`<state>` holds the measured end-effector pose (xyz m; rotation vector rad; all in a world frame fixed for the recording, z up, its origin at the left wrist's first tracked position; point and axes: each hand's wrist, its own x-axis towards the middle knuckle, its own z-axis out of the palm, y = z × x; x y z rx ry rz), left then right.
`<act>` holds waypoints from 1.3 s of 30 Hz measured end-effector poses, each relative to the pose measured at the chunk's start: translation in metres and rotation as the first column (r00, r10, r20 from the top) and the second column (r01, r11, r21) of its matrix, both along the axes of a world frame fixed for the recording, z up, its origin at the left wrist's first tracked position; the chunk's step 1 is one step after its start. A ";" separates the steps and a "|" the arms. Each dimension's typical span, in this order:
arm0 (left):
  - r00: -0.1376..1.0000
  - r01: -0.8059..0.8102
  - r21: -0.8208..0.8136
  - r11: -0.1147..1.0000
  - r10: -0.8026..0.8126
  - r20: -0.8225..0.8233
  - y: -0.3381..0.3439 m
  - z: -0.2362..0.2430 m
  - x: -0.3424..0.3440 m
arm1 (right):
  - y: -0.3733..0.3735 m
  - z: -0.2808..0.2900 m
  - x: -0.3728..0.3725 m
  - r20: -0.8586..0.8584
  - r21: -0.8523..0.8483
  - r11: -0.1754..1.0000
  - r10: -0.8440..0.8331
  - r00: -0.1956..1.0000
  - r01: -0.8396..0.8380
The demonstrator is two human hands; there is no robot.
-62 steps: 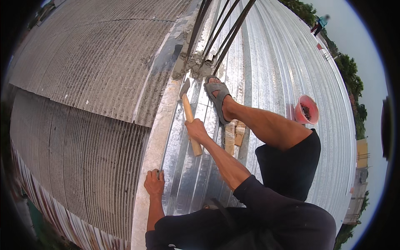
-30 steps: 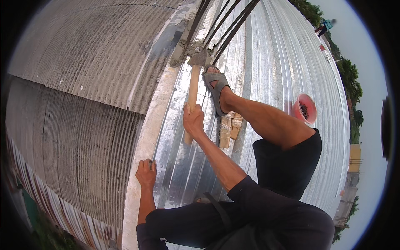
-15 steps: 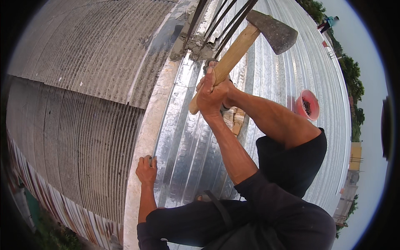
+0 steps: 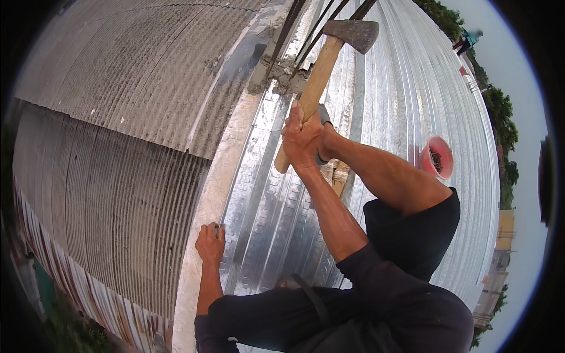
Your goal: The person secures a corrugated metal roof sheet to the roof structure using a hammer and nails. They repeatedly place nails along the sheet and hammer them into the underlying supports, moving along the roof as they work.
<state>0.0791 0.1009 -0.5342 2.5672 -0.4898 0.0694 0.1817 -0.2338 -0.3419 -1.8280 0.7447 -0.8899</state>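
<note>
My right hand [image 4: 302,141] is wrapped round the wooden handle of a hatchet [image 4: 321,73], below its middle. The hatchet is raised, its dark metal head up near the far rods and its blade edge facing right. At the seam between the pale concrete ledge [image 4: 220,170] and the ribbed metal sheet [image 4: 259,206], my left hand [image 4: 210,242] rests with curled fingers. Thumb and forefinger are close together at the sheet's edge; whatever they pinch is too small to make out.
Upright steel rods [image 4: 286,35] rise from rough mortar [image 4: 288,82] at the far end. A pink bucket [image 4: 436,157] with small dark pieces stands at right. Corrugated grey roofing [image 4: 135,76] lies left of the ledge, lower down. Another person [image 4: 468,41] is far off at upper right.
The hatchet has swung leftward and stands more upright, its head shifted left and slightly up. My left hand stays at the ledge seam; the whole view has shifted slightly.
</note>
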 end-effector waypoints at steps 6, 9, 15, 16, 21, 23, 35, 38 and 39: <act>0.998 0.052 -0.033 0.998 -0.054 -0.040 -0.030 -0.003 -0.010 | 0.021 -0.111 -0.058 -0.755 0.221 0.975 0.186 0.629 -0.023; 0.999 0.012 0.003 1.000 -0.012 -0.048 -0.021 -0.001 -0.003 | 0.046 -0.082 -0.065 -0.667 0.447 0.888 0.412 0.621 -0.108; 1.000 -0.012 0.029 0.999 0.011 0.014 -0.031 -0.004 -0.002 | 0.083 -0.055 -0.119 -0.595 0.339 0.846 0.532 0.602 -0.413; 0.999 -0.042 0.049 0.998 0.041 0.021 -0.020 -0.007 -0.004 | 0.093 -0.043 -0.123 -0.605 0.303 0.811 0.569 0.557 -0.500; 0.986 -0.165 0.154 0.974 0.168 -0.003 0.017 0.010 -0.037 | 0.138 -0.045 -0.151 -0.451 0.459 0.687 0.726 0.519 -0.563; 0.951 -0.306 0.128 0.943 0.308 0.008 0.039 0.025 -0.080 | 0.161 -0.044 -0.161 -0.356 0.600 0.601 0.791 0.497 -0.528; 0.426 -0.905 0.037 0.424 0.897 0.119 0.131 0.055 -0.339 | 0.206 0.016 -0.113 -0.343 0.347 0.258 0.930 0.134 -0.902; 0.485 -0.874 0.064 0.482 0.856 0.178 0.145 0.043 -0.339 | 0.231 0.049 -0.098 -0.325 0.151 0.156 0.940 0.100 -0.976; 0.511 -0.859 0.075 0.507 0.838 0.192 0.148 0.040 -0.338 | 0.241 0.063 -0.093 -0.356 0.095 0.114 0.932 0.073 -0.989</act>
